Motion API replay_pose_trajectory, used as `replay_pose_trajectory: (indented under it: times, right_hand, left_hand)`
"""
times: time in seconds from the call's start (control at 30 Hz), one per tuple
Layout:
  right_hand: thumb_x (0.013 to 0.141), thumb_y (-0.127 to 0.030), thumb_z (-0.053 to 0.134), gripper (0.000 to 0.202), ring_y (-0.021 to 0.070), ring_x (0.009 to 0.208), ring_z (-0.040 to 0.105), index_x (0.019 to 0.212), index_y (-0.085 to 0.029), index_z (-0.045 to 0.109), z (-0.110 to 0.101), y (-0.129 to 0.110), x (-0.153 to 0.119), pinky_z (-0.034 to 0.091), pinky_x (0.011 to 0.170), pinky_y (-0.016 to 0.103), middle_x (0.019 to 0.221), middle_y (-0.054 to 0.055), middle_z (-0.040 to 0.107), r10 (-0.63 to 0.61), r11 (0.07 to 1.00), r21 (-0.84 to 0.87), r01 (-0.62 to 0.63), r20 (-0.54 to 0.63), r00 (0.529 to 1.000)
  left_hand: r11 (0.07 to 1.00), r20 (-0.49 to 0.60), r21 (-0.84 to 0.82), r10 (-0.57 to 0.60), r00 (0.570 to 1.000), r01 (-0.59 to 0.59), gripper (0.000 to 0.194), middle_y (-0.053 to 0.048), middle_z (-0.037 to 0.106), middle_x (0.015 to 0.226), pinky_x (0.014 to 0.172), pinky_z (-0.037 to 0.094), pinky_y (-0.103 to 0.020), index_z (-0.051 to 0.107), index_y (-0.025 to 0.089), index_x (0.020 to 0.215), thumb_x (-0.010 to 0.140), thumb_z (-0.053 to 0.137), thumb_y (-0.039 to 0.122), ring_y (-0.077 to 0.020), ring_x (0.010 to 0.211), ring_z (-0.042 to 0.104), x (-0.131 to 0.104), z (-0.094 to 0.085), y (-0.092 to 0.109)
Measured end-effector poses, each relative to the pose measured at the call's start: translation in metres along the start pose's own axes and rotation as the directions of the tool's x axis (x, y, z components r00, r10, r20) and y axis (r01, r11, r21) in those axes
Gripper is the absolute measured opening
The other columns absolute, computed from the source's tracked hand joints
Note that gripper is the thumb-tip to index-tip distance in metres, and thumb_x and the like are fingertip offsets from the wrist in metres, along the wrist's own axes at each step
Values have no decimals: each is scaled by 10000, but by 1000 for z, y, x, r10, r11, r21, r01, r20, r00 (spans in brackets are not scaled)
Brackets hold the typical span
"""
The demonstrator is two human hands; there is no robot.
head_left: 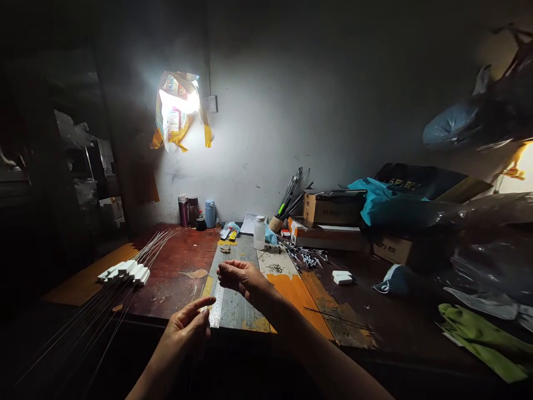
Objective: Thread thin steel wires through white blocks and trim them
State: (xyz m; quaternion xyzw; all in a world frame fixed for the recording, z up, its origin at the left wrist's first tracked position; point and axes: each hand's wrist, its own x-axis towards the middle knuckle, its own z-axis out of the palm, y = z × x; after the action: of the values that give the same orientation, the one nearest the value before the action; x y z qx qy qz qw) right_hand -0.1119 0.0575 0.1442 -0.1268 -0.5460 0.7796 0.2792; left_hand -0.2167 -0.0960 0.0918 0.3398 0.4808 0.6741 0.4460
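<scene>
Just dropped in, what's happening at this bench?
A person works at a worn wooden workbench under a taped-up lamp. The left hand points its index finger at a steel ruler; the right hand pinches something too thin to make out above it. Thin wires with white blocks lie to the left.

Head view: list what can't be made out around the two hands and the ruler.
- Left hand: whether it pinches anything; too dark, fingers curl over.
- Right hand: any thin wire in its fingertips is too small to see.
- Metal ruler: markings too small; the left hand covers its near end.
- Thin rods with white blocks: near ends vanish into shadow.
</scene>
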Motion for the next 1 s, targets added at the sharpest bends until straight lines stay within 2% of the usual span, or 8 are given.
replay_pose_trajectory:
  times: [0.23, 0.4, 0.57, 0.8, 1.0]
  right_hand:
    - [569, -393, 868, 419, 134, 667, 660, 810, -103, 686, 0, -4, -2, 507, 748, 305, 767, 57, 704, 29, 999, -30, -28, 33, 999]
    - [600, -399, 852, 405, 125, 666, 667, 841, -129, 670, -1, -3, 0, 521, 730, 295, 771, 37, 707, 18, 1000, -3, -18, 24, 1000]
    - [603, -373, 856, 393, 127, 674, 671, 835, -111, 679, -3, -1, 0, 532, 717, 283, 781, 51, 709, 44, 999, -4, -44, 53, 998]
    - [614, -412, 841, 391, 120, 692, 658, 825, -126, 680, -4, -1, 1, 525, 697, 261, 784, 39, 701, 56, 998, -6, -55, 75, 996]
    - [587, -445, 844, 431, 123, 697, 649, 829, -130, 675, -3, -2, -2, 513, 718, 279, 783, 32, 691, 61, 997, -55, -56, 89, 994]
  left_hand:
    - [1000, 46, 8, -10, 999, 10, 502, 58, 529, 461, 353, 268, -154, 632, 182, 1140, 735, 712, 467, -38, 343, 364, -2, -3, -3]
    - [1000, 45, 3, -3, 999, 3, 506, 62, 530, 473, 352, 293, -160, 616, 184, 1144, 742, 700, 479, -47, 351, 390, -3, 1, -2]
    - [1000, 21, 8, -21, 1000, 21, 546, 64, 529, 462, 339, 263, -158, 610, 166, 1150, 723, 711, 491, -41, 327, 381, -4, 3, -3]
    - [1000, 29, 5, -6, 1000, 6, 468, 51, 555, 506, 396, 305, -169, 608, 165, 1151, 774, 689, 430, -45, 381, 417, -5, -1, -6]
    - [1000, 15, 7, -18, 1000, 18, 480, 60, 532, 493, 382, 280, -161, 609, 164, 1158, 769, 691, 432, -39, 371, 394, -6, 1, -6]
